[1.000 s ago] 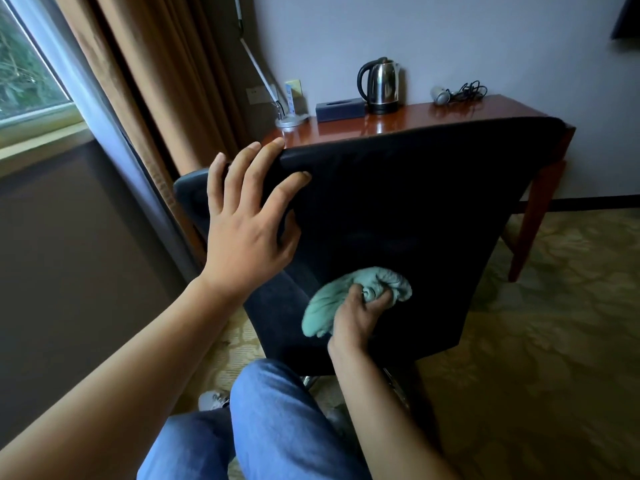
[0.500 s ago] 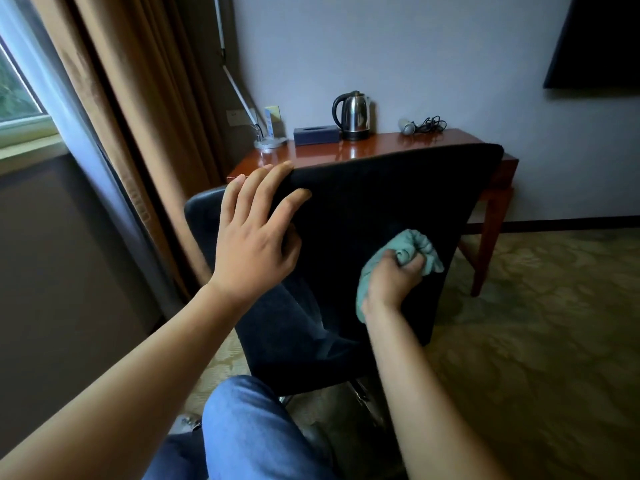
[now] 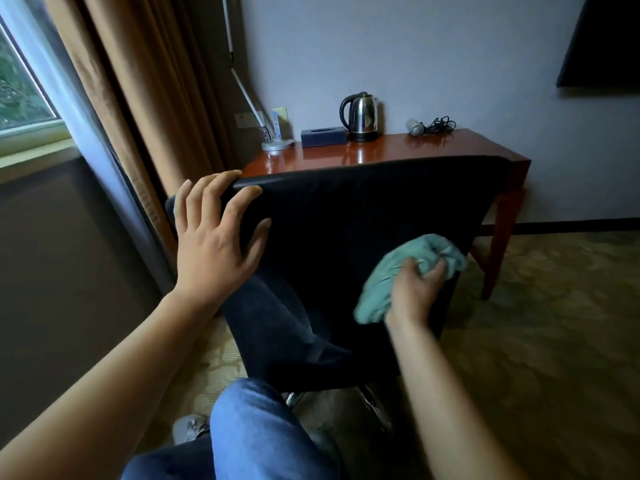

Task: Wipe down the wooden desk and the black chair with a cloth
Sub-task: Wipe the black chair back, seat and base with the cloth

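One crumpled teal cloth (image 3: 412, 268), gripped, against black chair (image 3: 346, 220)

The back of the black chair (image 3: 363, 216) is faced, with the left hand (image 3: 211, 244) spread open on its upper left corner, fingers laid over the top edge. A crumpled teal cloth (image 3: 408, 268) is gripped by the right hand (image 3: 414, 296) and pressed against the chair back near its right edge; this hand is blurred, so the exact contact is perhaps uncertain. Behind the chair, the wooden desk (image 3: 450, 148) carries a kettle (image 3: 362, 116) at its rear edge, a dark tissue box (image 3: 323, 136) just beside it, and a lamp base (image 3: 277, 144) at the rear left corner.
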Motion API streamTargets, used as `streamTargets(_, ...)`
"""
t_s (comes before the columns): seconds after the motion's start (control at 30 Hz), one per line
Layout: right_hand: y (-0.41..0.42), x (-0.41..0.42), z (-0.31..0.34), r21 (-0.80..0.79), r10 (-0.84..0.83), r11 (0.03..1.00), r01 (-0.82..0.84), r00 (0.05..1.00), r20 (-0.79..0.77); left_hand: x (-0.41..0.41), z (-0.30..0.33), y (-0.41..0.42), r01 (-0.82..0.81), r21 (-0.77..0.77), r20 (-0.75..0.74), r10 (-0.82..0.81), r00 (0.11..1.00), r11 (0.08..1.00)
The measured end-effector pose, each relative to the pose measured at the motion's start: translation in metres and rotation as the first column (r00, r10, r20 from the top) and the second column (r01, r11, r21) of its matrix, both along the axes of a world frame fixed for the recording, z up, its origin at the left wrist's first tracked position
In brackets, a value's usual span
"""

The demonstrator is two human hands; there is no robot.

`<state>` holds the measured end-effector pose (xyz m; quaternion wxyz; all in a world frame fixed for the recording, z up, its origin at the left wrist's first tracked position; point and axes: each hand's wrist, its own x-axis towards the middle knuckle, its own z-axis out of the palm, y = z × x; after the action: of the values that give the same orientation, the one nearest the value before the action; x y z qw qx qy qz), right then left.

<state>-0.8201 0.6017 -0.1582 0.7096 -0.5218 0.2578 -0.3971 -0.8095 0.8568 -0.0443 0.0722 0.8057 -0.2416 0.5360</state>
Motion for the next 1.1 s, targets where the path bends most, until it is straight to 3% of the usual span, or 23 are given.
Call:
streamTargets(0.13, -0.018, -0.004, 0.014, 0.094, -0.071, 0.993, 0.070, 0.998, 0.000, 0.000, -0.003, -0.006, 0.005, -0.050, 0.010, -0.004, 1.000, 0.999)
streamTargets(0.2, 0.030, -0.007, 0.016, 0.072, -0.044, 0.997, 0.042, 0.999, 0.027, -0.003, -0.003, -0.007, 0.014, -0.057, 0.015, -0.013, 1.000, 0.998)
streamTargets(0.33, 0.164, -0.016, 0.017, -0.063, 0.162, 0.985, -0.162, 0.987, 0.006, -0.010, 0.004, -0.005, 0.012, -0.022, -0.004, -0.012, 1.000, 1.000)
streamTargets(0.43, 0.200, -0.023, 0.022, -0.079, 0.232, 0.970, -0.229, 0.972, 0.039, -0.014, 0.010, 0.009, 0.045, 0.046, -0.058, -0.043, 0.997, 0.998)
streamTargets(0.5, 0.175, -0.017, 0.021, -0.034, 0.214, 0.977, -0.213, 0.976, 0.041, -0.012, 0.015, 0.023, 0.017, 0.006, -0.089, -0.016, 0.996, 1.000)
streamTargets(0.63, 0.070, -0.007, 0.019, 0.006, 0.009, 1.000, -0.010, 0.997, 0.075, -0.008, 0.012, 0.026, -0.018, -0.195, -0.223, -0.026, 0.974, 0.981)
streamTargets(0.73, 0.016, -0.005, 0.019, 0.127, -0.051, 0.991, 0.042, 0.996, 0.068, -0.015, 0.005, 0.009, 0.020, -0.218, -0.208, -0.066, 0.976, 0.976)
streamTargets(0.83, 0.022, -0.004, 0.019, 0.135, -0.057, 0.990, 0.048, 0.996, 0.063, -0.024, 0.003, -0.001, 0.091, -0.209, -0.196, -0.133, 0.972, 0.974)
streamTargets(0.93, 0.094, -0.013, 0.011, 0.080, 0.047, 0.996, -0.050, 0.998, 0.030, -0.031, 0.005, -0.002, 0.190, -0.199, -0.255, -0.238, 0.937, 0.961)
streamTargets(1.1, 0.212, -0.052, -0.003, -0.161, 0.305, 0.939, -0.303, 0.952, -0.012, -0.036, 0.006, 0.007, 0.148, -0.435, -0.480, -0.368, 0.796, 0.888)
